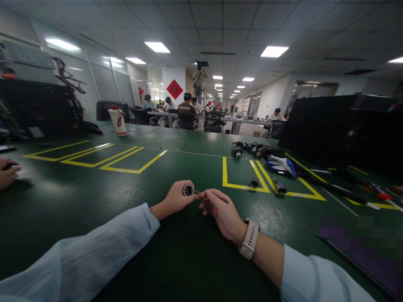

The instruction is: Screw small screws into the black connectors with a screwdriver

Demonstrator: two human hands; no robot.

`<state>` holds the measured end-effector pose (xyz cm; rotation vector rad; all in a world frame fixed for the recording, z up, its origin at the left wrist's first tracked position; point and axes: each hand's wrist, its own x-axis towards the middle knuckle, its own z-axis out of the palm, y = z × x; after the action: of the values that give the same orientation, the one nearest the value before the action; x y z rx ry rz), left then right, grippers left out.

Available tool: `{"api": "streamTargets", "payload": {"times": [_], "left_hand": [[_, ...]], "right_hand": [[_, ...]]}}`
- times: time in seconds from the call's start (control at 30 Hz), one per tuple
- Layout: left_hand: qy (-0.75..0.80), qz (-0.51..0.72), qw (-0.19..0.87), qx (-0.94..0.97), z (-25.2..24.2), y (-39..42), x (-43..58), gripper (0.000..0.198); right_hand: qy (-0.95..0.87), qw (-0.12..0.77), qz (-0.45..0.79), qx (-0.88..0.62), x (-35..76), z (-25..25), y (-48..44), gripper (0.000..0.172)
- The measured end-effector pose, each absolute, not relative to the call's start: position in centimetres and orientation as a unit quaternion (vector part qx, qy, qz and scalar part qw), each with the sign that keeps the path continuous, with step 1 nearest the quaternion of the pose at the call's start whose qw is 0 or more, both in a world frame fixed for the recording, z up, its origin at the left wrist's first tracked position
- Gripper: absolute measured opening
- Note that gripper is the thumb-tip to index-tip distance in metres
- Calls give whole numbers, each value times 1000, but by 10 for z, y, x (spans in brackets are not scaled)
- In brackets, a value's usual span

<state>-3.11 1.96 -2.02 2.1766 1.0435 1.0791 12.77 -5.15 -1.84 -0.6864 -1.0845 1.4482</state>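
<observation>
My left hand is wrapped round a short, round metal cylindrical part, whose open end faces up and shows a dark inside. Between thumb and forefinger, my right hand pinches a thin metal rod. The rod's far end meets the rim of the cylindrical part; whether it goes inside, I cannot tell. Both hands are just above the green table. To the right, two similar metal cylinders lie on the table, a shorter one and a longer one.
Yellow tape marks boxes on the table. At the right are metal parts with cables, a blue and white glove and a red screwdriver. A white cup stands back left. Another person's hand is at the left edge.
</observation>
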Motion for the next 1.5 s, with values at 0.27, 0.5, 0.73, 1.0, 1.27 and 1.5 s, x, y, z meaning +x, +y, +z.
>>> {"api": "streamTargets", "payload": {"times": [0.27, 0.5, 0.73, 1.0, 1.27, 1.5], "left_hand": [[389, 413, 261, 781, -15, 17, -29, 21], [386, 405, 234, 795, -15, 19, -30, 23], [383, 471, 300, 735, -13, 20, -33, 37], [296, 390, 405, 772, -17, -8, -21, 45], [268, 374, 449, 766, -25, -10, -17, 43], [326, 433, 218, 812, -19, -6, -22, 34]], "right_hand": [[-470, 575, 605, -286, 128, -18, -52, 20], [-378, 645, 597, -292, 134, -18, -45, 22], [-465, 638, 466, -399, 134, -20, -46, 21], [-719, 550, 232, -357, 127, -13, -62, 21], [-780, 476, 163, -371, 126, -13, -65, 28], [-755, 512, 119, -392, 137, -8, -51, 16]]}}
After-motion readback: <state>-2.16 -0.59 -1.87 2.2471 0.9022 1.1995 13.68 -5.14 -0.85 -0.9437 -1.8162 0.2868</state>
